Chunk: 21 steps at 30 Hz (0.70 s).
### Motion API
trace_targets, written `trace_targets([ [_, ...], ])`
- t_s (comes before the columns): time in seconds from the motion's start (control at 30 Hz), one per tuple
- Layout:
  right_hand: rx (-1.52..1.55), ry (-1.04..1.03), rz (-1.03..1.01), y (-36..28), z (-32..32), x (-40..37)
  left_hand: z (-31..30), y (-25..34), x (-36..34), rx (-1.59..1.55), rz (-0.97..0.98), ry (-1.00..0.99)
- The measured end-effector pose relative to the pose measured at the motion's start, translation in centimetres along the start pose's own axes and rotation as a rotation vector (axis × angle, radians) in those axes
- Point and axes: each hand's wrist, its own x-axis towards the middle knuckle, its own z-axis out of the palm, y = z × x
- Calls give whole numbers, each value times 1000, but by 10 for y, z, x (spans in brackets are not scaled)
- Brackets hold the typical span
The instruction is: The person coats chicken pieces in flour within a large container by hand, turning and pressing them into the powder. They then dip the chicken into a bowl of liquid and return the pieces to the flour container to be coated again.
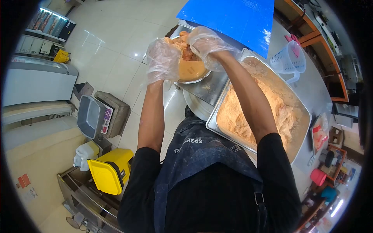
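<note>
My left hand [163, 58], in a clear plastic glove, is curled at the left side of a round metal bowl [191, 82], against pieces of raw, orange-coated meat [185, 46]. From the right, my right hand [206, 43], gloved the same way, closes over the meat's other side. Both hands hide part of the meat and the fingertips. Below the meat, thick orange liquid [192, 70] fills the near part of the bowl. Beneath my right forearm lies a deep metal tray [302, 116] with orange-tinted flour and coated pieces [248, 112].
A blue board [237, 19] dusted with flour lies beyond the bowl. A clear plastic basket [285, 60] with a handle stands at the right on the metal table [320, 87]. Leftward are a grey tub [89, 116], a scale [107, 118] and a yellow bin [108, 171].
</note>
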Motion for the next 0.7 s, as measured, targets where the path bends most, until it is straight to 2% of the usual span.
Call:
trace_targets([
  [0.03,50,-20,109,4,6,0,4,-6,1,1,-1,-4],
  [0.1,-30,-18,94,-8,-3,0,8,-15,8,336,270,19],
  [0.13,-107,-19,81,-12,-3,-2,11,-22,6,336,262,10],
  [0.17,-100,-27,83,-10,0,-5,2,-20,4,168,289,59],
  [0.2,58,42,44,-5,2,-9,-3,-19,2,0,316,110],
  [0.23,212,117,4,-2,3,-11,0,-26,5,3,316,108],
  [0.27,211,117,2,-1,5,-13,0,-26,10,39,324,91],
  [0.33,-100,282,-198,4,12,-20,7,-25,5,57,306,74],
  [0.37,-107,266,-213,10,10,-14,-14,-4,5,347,436,72],
  [0.4,36,178,-174,15,10,-13,-25,4,-2,644,563,40],
  [0.43,185,100,-124,17,14,-14,-13,-14,-6,648,558,15],
  [0.47,196,110,-121,11,14,-13,8,-38,2,388,525,103],
  [0.5,125,116,-78,5,11,-17,12,-37,3,115,483,186],
  [0.53,49,115,-28,3,5,-26,19,-35,-1,102,488,176],
  [0.57,-394,117,-285,1,-13,-37,7,-11,1,428,516,60],
  [0.6,-408,120,-270,6,-18,-39,-2,8,6,752,537,-58],
  [0.63,-352,85,-241,34,-22,-29,-7,9,7,457,637,22],
  [0.67,-287,43,-201,85,-43,-53,-8,9,1,151,714,85],
  [0.7,-224,12,-162,140,-83,-109,-3,18,-3,123,722,55],
])
